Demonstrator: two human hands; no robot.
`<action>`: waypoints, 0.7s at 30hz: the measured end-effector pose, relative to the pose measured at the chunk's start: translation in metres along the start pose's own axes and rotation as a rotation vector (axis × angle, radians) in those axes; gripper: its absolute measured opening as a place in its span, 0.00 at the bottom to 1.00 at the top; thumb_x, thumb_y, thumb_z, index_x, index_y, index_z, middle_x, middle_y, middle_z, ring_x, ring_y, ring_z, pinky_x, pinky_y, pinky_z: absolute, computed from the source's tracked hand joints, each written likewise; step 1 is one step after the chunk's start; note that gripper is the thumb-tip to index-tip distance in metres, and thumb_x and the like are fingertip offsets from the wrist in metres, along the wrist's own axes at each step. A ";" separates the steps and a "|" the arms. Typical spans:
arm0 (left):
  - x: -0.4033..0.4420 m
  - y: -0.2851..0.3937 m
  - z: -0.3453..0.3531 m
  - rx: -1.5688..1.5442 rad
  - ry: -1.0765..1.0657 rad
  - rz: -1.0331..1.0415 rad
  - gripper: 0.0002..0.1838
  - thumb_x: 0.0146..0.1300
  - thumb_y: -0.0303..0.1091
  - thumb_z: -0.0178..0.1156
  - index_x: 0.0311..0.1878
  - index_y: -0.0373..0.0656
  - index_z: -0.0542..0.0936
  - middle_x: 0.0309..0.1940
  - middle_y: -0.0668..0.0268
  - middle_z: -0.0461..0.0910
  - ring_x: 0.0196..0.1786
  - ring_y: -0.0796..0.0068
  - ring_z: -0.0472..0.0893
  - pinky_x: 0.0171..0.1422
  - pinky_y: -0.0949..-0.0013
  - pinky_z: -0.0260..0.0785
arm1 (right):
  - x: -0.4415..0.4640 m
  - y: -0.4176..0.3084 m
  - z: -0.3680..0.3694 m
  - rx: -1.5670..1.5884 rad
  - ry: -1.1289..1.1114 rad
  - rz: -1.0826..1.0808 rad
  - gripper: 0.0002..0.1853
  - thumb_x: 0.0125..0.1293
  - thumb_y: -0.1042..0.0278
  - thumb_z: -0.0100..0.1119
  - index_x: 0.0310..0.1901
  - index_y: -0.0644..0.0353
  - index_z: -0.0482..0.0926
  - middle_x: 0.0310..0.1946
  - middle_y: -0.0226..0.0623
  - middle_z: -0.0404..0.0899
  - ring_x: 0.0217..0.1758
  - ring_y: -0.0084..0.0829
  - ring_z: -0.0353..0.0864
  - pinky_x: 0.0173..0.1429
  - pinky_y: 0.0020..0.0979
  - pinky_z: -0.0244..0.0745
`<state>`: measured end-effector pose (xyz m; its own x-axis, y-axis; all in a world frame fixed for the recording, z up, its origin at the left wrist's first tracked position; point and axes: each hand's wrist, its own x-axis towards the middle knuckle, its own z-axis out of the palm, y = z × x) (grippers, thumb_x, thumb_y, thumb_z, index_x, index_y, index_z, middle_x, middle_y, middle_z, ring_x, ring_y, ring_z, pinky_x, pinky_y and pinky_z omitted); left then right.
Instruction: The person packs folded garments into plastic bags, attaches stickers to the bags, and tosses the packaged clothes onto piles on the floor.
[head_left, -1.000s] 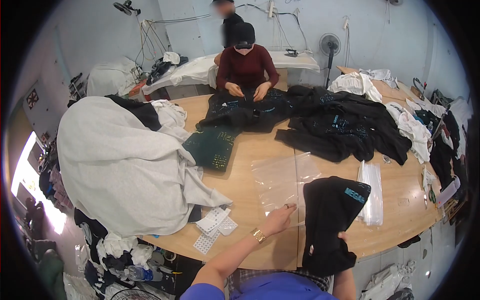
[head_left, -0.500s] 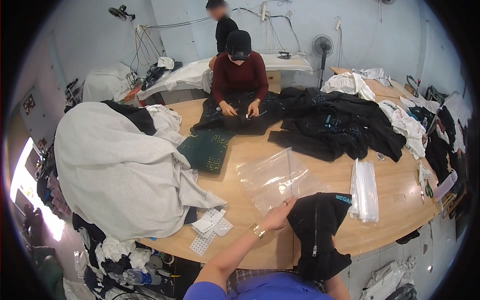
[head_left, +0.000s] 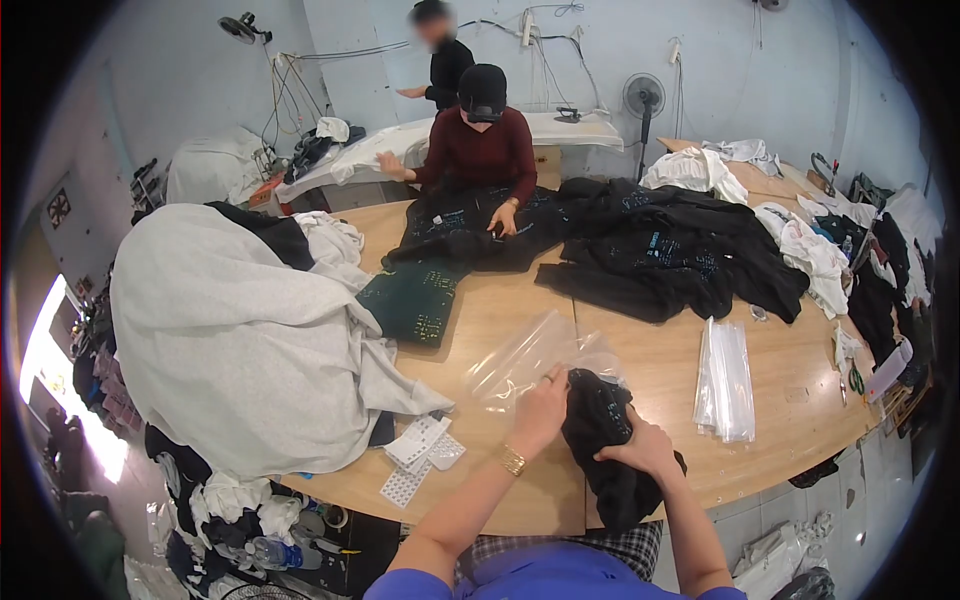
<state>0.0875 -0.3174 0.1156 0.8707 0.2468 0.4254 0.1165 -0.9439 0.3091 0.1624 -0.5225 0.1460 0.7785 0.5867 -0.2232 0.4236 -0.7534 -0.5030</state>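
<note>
A bunched black garment point(head_left: 600, 470) lies at the table's front edge, its far end against a clear plastic bag point(head_left: 520, 358). My left hand point(head_left: 541, 408), with a gold bracelet at the wrist, is closed at the bag's near edge, beside the garment's far left corner. Over the garment's right side, my right hand point(head_left: 640, 446) grips the cloth with thumb and fingers spread around it. To the right lies a stack of clear plastic bags point(head_left: 725, 380). White sticker sheets point(head_left: 420, 450) are on the left, near the table edge.
A large grey cloth heap point(head_left: 240, 340) covers the table's left side. A folded dark green garment point(head_left: 412, 300) and black garments point(head_left: 660, 245) lie farther back. Across the table, a co-worker in dark red point(head_left: 480, 150) handles black cloth; another person point(head_left: 450, 65) stands behind.
The black garment has moved left to the bag and is now bunched, its lettering turned from view. My right hand has come on top of it. The co-worker's one hand has lifted off the cloth.
</note>
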 end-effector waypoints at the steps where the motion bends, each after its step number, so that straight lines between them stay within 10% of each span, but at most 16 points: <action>1: -0.005 0.010 0.002 0.091 -0.026 -0.038 0.26 0.62 0.30 0.53 0.65 0.38 0.70 0.63 0.46 0.69 0.37 0.64 0.84 0.33 0.68 0.76 | 0.000 -0.008 -0.003 -0.092 -0.012 0.054 0.61 0.29 0.35 0.73 0.68 0.60 0.64 0.45 0.57 0.81 0.50 0.51 0.82 0.52 0.42 0.77; 8: -0.022 0.059 0.000 0.105 -0.079 0.453 0.28 0.56 0.24 0.53 0.64 0.35 0.70 0.65 0.50 0.68 0.30 0.65 0.84 0.30 0.72 0.76 | 0.028 -0.003 0.024 -0.248 0.088 0.043 0.39 0.45 0.40 0.64 0.57 0.55 0.72 0.33 0.53 0.82 0.40 0.50 0.84 0.44 0.47 0.78; 12: 0.034 0.040 0.006 -0.031 0.022 0.405 0.26 0.56 0.29 0.55 0.61 0.38 0.73 0.50 0.56 0.81 0.34 0.64 0.84 0.33 0.65 0.77 | -0.009 -0.031 0.030 -0.481 0.243 -0.227 0.48 0.37 0.53 0.72 0.65 0.53 0.65 0.32 0.48 0.76 0.36 0.45 0.81 0.43 0.44 0.73; 14: 0.042 0.051 0.003 0.000 -0.284 0.448 0.24 0.57 0.31 0.55 0.58 0.39 0.74 0.41 0.59 0.82 0.31 0.64 0.83 0.31 0.64 0.75 | -0.004 -0.022 0.043 -0.567 0.154 -0.261 0.52 0.37 0.52 0.72 0.69 0.55 0.60 0.35 0.51 0.78 0.41 0.44 0.81 0.46 0.45 0.73; 21: -0.018 0.088 -0.040 -0.283 -0.147 0.608 0.19 0.55 0.38 0.63 0.52 0.50 0.80 0.31 0.62 0.82 0.29 0.66 0.82 0.30 0.65 0.73 | 0.030 0.053 0.063 -0.058 0.418 -0.136 0.49 0.42 0.48 0.72 0.66 0.59 0.65 0.46 0.54 0.79 0.52 0.45 0.79 0.56 0.42 0.73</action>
<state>0.0626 -0.3961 0.1693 0.8001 -0.3598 0.4801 -0.5254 -0.8065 0.2712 0.1786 -0.5266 0.0596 0.8292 0.5204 0.2042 0.5512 -0.7002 -0.4537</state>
